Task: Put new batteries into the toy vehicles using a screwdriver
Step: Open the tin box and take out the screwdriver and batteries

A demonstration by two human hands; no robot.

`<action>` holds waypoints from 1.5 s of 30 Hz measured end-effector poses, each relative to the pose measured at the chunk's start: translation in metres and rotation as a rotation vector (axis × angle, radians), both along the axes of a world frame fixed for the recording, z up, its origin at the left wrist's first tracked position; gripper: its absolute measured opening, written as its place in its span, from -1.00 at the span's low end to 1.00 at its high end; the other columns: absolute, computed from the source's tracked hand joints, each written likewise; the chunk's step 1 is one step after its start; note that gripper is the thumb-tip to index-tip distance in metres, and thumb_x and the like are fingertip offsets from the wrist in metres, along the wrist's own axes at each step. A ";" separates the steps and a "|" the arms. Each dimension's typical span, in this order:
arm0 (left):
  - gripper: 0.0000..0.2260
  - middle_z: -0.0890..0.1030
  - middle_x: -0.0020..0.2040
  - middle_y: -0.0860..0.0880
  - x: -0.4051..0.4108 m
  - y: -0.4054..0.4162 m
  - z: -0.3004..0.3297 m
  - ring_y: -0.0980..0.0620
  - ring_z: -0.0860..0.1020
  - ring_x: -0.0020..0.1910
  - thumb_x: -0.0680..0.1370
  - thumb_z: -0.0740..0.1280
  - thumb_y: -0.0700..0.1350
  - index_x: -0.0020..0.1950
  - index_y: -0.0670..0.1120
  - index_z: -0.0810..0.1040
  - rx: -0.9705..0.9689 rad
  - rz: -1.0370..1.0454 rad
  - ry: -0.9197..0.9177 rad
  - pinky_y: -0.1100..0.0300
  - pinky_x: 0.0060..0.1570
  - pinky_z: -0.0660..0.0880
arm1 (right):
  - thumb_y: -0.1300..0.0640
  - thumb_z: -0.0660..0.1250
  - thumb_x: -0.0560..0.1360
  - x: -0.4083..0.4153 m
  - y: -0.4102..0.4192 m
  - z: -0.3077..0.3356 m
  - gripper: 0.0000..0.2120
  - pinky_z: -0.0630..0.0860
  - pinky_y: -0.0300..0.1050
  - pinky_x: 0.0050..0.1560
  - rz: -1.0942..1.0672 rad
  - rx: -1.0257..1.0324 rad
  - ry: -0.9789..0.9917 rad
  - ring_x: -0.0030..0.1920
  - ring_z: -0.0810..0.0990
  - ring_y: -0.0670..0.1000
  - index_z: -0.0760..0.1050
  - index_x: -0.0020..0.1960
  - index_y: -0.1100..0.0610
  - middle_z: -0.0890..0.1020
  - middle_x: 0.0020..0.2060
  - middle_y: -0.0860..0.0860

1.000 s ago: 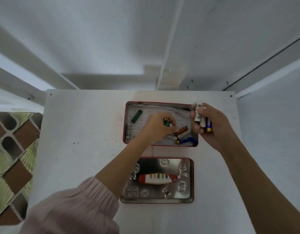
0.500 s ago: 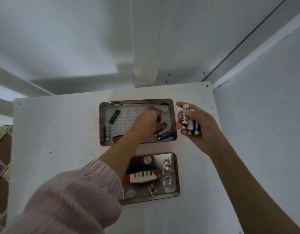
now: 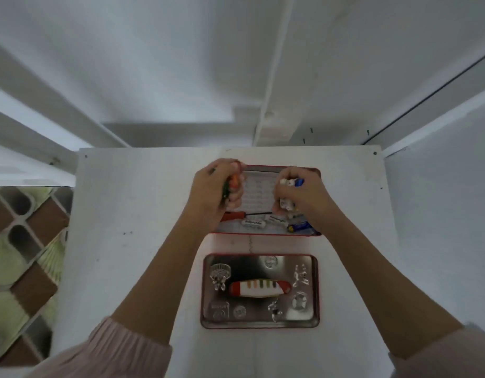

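Both hands work over an open red tin (image 3: 266, 233) at the far side of the white counter (image 3: 132, 241). The left hand (image 3: 212, 197) is curled tight around a small bundle of batteries, of which a green one (image 3: 225, 190) and an orange one (image 3: 234, 181) show between the fingers. The right hand (image 3: 300, 197) is likewise clenched on a clutch of batteries: white cells (image 3: 285, 205) poke out below the fingers and a blue one (image 3: 299, 182) sticks out at the top.

Inside the tin, on a printed paper lining whose text is too blurred to read, lies a screwdriver (image 3: 236, 215) with a red handle, its dark shaft pointing toward the right hand. Just nearer the camera lie two white batteries (image 3: 253, 222) with dark lettering that cannot be made out, and a blue battery (image 3: 300, 227) with a gold end in the tin's near right corner.

Nearer the person sits the tin's lid (image 3: 259, 321), its silver face embossed with small figures around a white and red boat shape striped in colours; the small stamped writing on it is unreadable. Pale pink sleeves (image 3: 107, 347) cover both forearms near the elbows.
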State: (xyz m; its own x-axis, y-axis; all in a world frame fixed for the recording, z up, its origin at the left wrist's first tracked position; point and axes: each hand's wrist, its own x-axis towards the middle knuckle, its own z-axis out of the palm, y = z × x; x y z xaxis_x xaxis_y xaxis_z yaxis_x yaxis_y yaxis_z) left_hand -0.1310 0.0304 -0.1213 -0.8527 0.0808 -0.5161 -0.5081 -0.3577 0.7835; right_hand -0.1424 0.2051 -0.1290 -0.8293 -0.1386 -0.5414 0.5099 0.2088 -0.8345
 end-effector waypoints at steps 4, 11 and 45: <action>-0.93 0.45 -0.38 -0.02 0.017 -0.034 0.013 0.14 0.34 -0.55 0.50 0.21 -0.17 -0.08 -0.15 0.45 0.324 0.177 0.011 0.35 -0.62 0.31 | 0.25 0.27 0.49 -0.007 -0.043 -0.031 -0.85 0.54 -0.01 -0.15 0.499 0.499 0.313 -0.17 0.57 0.08 0.52 0.03 0.10 0.60 -0.11 0.09; -0.93 0.57 -0.29 -0.07 0.032 -0.048 0.019 0.04 0.54 -0.43 0.42 0.32 -0.25 -0.14 -0.15 0.45 0.227 0.285 -0.031 0.33 -0.58 0.41 | 0.12 0.22 0.54 -0.013 -0.081 -0.061 -0.70 0.42 -0.12 -0.18 0.838 0.957 0.660 -0.01 0.57 0.10 0.43 0.27 0.01 0.59 0.06 0.04; -0.95 0.60 -0.19 -0.06 -0.011 0.005 -0.026 0.10 0.44 -0.44 0.52 0.37 -0.13 -0.09 -0.09 0.55 -0.426 -0.480 0.084 0.29 -0.48 0.42 | 0.23 0.42 0.41 0.020 0.034 0.013 -0.86 0.61 -0.13 -0.19 0.226 0.308 0.040 -0.16 0.61 -0.01 0.54 -0.05 0.15 0.58 -0.13 0.00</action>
